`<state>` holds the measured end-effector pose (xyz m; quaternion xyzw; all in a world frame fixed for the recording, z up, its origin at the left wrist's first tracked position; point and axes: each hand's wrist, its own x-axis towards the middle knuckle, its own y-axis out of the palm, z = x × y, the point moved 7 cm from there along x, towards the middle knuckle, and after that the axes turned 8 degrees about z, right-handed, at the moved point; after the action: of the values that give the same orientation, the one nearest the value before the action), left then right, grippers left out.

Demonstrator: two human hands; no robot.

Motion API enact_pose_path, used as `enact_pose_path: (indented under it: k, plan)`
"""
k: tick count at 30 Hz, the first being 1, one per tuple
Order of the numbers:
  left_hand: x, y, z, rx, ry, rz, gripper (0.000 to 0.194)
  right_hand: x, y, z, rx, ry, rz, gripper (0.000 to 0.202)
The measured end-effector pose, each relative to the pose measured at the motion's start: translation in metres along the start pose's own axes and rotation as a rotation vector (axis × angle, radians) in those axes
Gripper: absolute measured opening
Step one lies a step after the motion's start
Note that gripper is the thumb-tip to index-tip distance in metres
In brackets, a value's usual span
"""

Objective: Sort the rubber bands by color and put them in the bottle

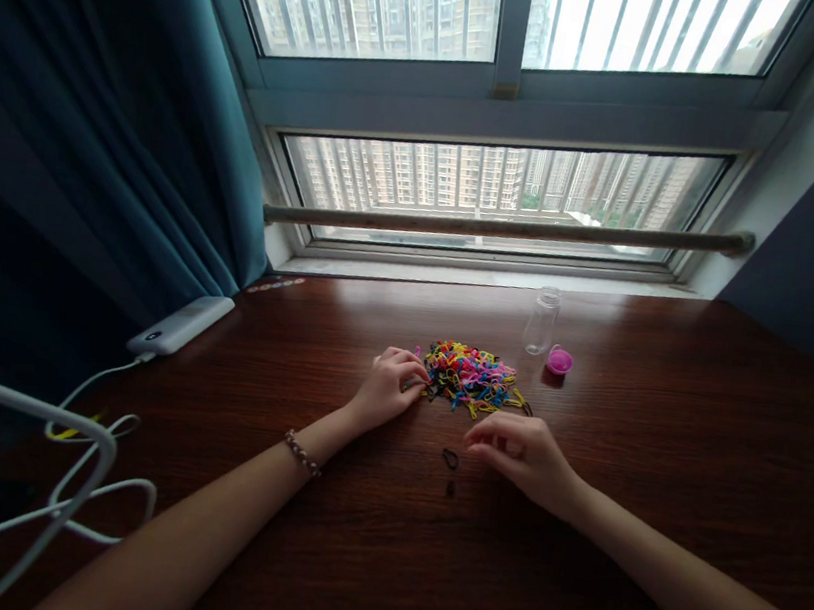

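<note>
A heaped pile of small, many-coloured rubber bands (469, 376) lies on the dark wooden table. At its left edge is my left hand (390, 385), thumb and fingers drawn together against the bands; what is between the fingertips is hidden. My right hand (526, 455) hovers just in front of the pile, its fingers loosely curled and the thumb slightly apart from the index finger, with nothing visible between them. Left of those fingertips, apart from the pile, is a single black rubber band (450, 460). A small dark spot shows just below that band.
Behind the pile to the right stands a clear bottle (542, 322), beside a pink cap (560, 361). A white power bank (182, 326) with a cable lies by the blue curtain (192, 164) on the left. A rail (508, 229) crosses the window at the back.
</note>
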<state>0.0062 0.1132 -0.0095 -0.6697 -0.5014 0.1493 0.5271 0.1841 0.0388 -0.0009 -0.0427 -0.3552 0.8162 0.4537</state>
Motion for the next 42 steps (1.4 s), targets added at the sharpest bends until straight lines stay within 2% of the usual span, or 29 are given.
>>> enact_pose_path:
  k: [3, 4, 6, 9, 14, 19, 23, 25, 26, 29, 31, 33, 37, 39, 42]
  plan:
    - [0.001, 0.003, 0.003, -0.01, -0.033, 0.05, 0.006, -0.004, -0.032, -0.025, -0.266, 0.16, -0.303, 0.016]
    - [0.001, 0.004, 0.005, -0.015, -0.04, 0.06, 0.005, -0.005, -0.04, -0.035, -0.353, 0.224, -0.356, 0.014]
    - [0.001, 0.005, 0.007, -0.03, -0.047, 0.073, 0.004, -0.006, -0.046, -0.052, -0.475, 0.326, -0.356, 0.017]
    - [0.002, 0.006, 0.009, -0.053, -0.051, 0.07, 0.004, -0.006, -0.044, -0.067, -0.536, 0.402, -0.277, 0.021]
    - [0.002, 0.003, 0.009, -0.089, -0.042, 0.036, 0.008, -0.007, -0.04, -0.067, -0.504, 0.376, -0.263, 0.012]
    - [0.002, 0.001, 0.011, -0.129, -0.043, -0.001, 0.012, -0.006, -0.048, -0.061, -0.365, 0.3, -0.347, 0.011]
    - [0.002, -0.001, 0.011, -0.157, -0.029, -0.033, 0.014, -0.005, -0.049, -0.043, -0.229, 0.182, -0.429, 0.017]
    - [0.002, -0.002, 0.011, -0.175, -0.017, -0.044, 0.014, -0.003, -0.041, -0.032, -0.111, 0.13, -0.389, 0.019]
    - [0.002, -0.002, 0.01, -0.184, -0.01, -0.047, 0.014, -0.002, -0.034, -0.025, -0.044, 0.092, -0.33, 0.019]
    - [0.002, -0.004, 0.008, -0.206, 0.006, -0.056, 0.017, 0.002, -0.004, 0.0, 0.089, -0.068, -0.041, 0.019]
    - [0.002, -0.006, 0.006, -0.211, 0.019, -0.055, 0.018, 0.0, 0.01, 0.012, 0.076, -0.154, 0.093, 0.02]
    - [0.001, -0.008, 0.002, -0.202, 0.044, -0.052, 0.02, -0.001, 0.01, 0.012, 0.005, -0.17, 0.073, 0.021]
    - [-0.005, -0.009, -0.021, -0.129, 0.191, 0.003, 0.018, -0.002, -0.007, -0.006, -0.19, -0.108, -0.131, 0.024]
    - [-0.01, -0.005, -0.037, -0.08, 0.301, 0.07, 0.015, 0.0, -0.008, -0.015, -0.301, -0.098, -0.132, 0.027]
    - [-0.018, 0.004, -0.057, -0.01, 0.438, 0.173, 0.012, 0.005, -0.003, -0.028, -0.434, -0.073, -0.068, 0.032]
